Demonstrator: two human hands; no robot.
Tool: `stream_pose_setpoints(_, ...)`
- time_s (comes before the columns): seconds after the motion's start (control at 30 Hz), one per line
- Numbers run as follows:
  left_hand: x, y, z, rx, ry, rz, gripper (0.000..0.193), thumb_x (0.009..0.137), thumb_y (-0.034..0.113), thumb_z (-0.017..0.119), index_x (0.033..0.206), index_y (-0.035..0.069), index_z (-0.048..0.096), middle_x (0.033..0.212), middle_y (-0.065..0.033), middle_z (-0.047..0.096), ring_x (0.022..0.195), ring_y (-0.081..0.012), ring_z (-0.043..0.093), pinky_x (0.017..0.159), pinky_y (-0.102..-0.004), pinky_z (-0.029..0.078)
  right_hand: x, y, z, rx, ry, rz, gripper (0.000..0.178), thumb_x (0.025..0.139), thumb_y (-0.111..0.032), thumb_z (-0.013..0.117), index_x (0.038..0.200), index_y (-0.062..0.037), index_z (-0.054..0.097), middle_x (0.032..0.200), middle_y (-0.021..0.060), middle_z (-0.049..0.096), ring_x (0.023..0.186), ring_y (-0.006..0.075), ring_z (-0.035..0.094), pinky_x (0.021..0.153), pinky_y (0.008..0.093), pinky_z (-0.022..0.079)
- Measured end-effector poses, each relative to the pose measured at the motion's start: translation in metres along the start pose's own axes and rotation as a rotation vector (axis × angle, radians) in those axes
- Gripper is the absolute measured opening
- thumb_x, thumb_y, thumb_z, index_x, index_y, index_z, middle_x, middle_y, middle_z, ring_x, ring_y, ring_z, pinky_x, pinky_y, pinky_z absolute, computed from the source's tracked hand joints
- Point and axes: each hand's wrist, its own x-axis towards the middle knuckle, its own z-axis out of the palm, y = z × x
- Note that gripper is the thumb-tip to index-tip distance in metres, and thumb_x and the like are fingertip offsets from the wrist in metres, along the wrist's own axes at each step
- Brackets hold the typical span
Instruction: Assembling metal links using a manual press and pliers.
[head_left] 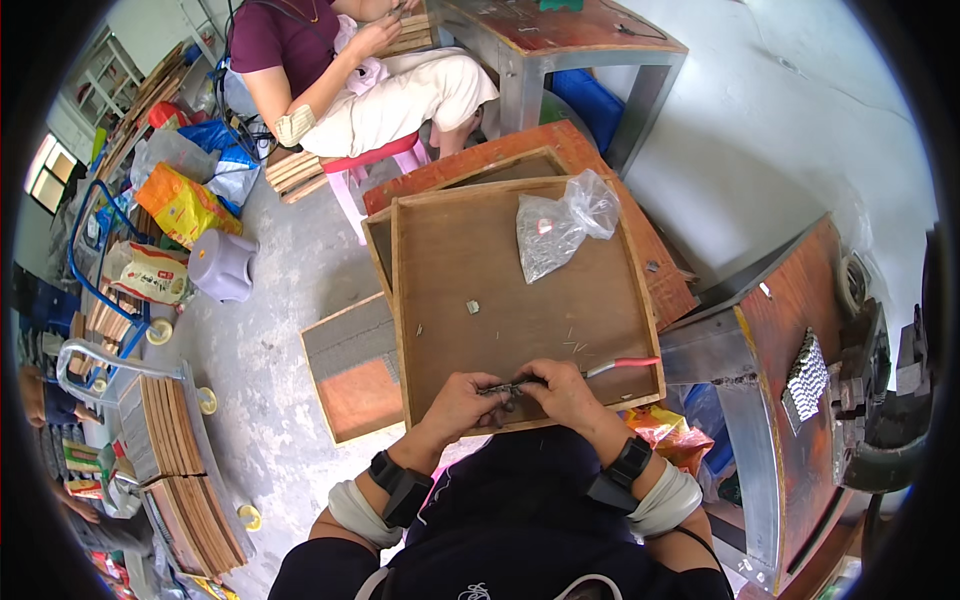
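left hand (462, 402): over the near edge of the wooden tray, thumb and fingertips closed on one end of the small dark piece (513, 387)
right hand (562, 392): just beside the left, its grip pinched on the other end of the same piece
small dark piece: between the two hands, above the tray's near side, partly hidden by fingers; its exact form is too small to tell
red-handled tool (634, 362): just beyond the right hand, handle toward the tray's right edge, pale metal end toward the fingers
wooden tray (450, 250): brown, with a raised rim, on top of another tray (470, 176)
clear plastic bag (548, 238): at the tray's far right corner, bunched toward its neck
pale scrap (473, 307): left of the tray's middle, apart from the bag
thin slivers (575, 347): scattered beyond the right hand
right-hand bench (770, 345): reddish brown, carrying a sheet of small silvery pieces (806, 376)
co-worker (290, 60): seated beyond the trays, in a maroon top and pale trousers
lilac stool (222, 265): on the floor to the left
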Motion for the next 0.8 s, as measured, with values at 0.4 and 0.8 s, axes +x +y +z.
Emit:
stream_pose_setpoints(0.4, -0.001, 0.008, 0.012, 0.046, 0.056, -0.001, 0.012, 0.082, 0.005, 0.064, 0.088, -0.005, 0.065, 0.062, -0.0034, 0.059, 0.049, -0.0058, 0.05, 0.043, -0.0185, 0.036, -0.004, 0.003, 0.002, 0.055, 0.033, 0.073, 0.015, 0.075, -0.004, 0.064, 0.09, -0.0001, 0.063, 0.085, 0.0173, 0.064, 0.081, 0.0309, 0.064, 0.072, 0.0343, 0.049)
stream_pose_setpoints(0.8, 0.003, -0.008, 0.013, 0.112, 0.161, 0.05, 0.013, 0.081, 0.008, 0.067, 0.087, -0.003, 0.067, 0.063, -0.003, 0.06, 0.051, -0.0063, 0.053, 0.045, -0.02, 0.042, -0.013, 0.008, 0.014, 0.156, 0.129, 0.105, 0.014, 0.079, -0.003, 0.062, 0.093, 0.0, 0.062, 0.085, 0.0111, 0.065, 0.08, 0.0171, 0.062, 0.074, 0.0287, 0.048)
